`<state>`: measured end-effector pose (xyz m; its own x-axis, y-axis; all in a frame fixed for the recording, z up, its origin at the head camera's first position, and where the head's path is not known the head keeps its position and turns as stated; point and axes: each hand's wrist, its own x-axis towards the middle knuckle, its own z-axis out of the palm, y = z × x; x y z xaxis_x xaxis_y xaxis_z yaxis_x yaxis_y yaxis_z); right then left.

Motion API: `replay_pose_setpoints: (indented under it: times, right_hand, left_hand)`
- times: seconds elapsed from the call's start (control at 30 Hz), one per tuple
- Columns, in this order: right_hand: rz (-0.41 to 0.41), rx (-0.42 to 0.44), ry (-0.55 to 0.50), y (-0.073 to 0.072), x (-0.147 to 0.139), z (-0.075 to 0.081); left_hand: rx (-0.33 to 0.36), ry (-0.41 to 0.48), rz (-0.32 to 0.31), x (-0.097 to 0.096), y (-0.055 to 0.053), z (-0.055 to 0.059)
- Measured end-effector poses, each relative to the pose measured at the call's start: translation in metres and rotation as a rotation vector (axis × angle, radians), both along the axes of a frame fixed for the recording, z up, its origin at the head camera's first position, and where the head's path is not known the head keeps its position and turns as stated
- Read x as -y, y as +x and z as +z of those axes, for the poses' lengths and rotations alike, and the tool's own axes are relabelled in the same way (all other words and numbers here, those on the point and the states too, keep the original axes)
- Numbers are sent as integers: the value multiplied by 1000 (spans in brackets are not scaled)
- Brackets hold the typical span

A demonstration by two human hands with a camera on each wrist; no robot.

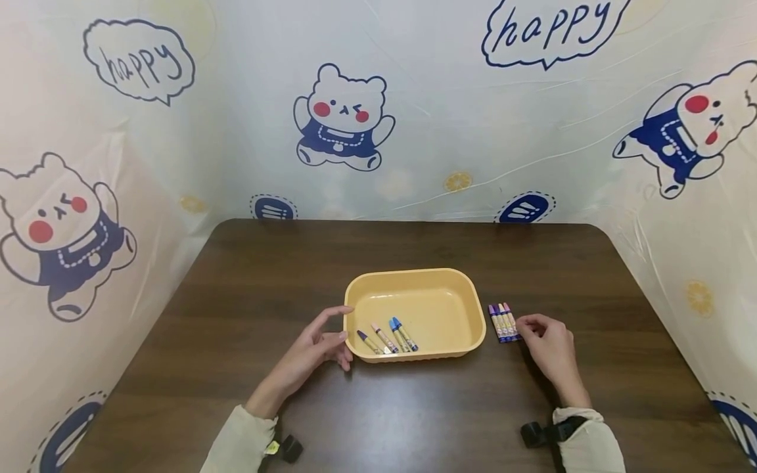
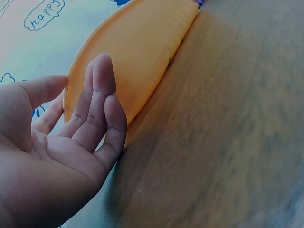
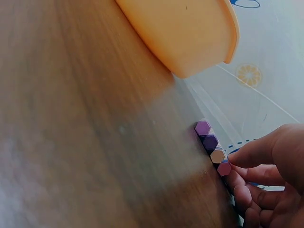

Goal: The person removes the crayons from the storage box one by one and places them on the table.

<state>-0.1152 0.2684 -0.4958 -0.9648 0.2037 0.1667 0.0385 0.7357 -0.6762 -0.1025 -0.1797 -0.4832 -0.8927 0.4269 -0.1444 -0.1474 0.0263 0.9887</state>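
Note:
My left hand [image 1: 316,343] is at the left end of a yellow plastic tray [image 1: 426,276]. Its index finger and thumb touch the rim, and the other fingers hang loosely beside the outer wall [image 2: 142,52]. Several crayons, blue and pink among them, lie in the tray near its front wall, including a pink crayon [image 1: 384,338]. To the tray's right, several wrapped crayons [image 1: 500,323] lie side by side in a row. My right hand [image 1: 550,348] has its thumb and curled fingers at the row's right end, pinching the pink crayon [image 3: 224,169].
Everything rests on a dark brown wooden table [image 1: 414,414]. A pale printed curtain [image 1: 426,131] with bears and lettering surrounds its back and sides. A black strap with a small camera [image 1: 550,433] is on the right wrist.

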Motion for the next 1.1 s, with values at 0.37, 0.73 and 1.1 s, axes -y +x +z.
replay_pose_setpoints:
  times: [0.37,0.73,1.1]
  right_hand:
    - [-26,22,-16,2,-1,4]
    - [-156,-39,-86,19,17,11]
    - [31,-132,-215,26,60,71]
  left_hand:
    - [-7,12,-12,-3,-3,-1]
    - [-2,15,-13,0,2,-1]
    - [-3,-4,-3,1,0,-1]
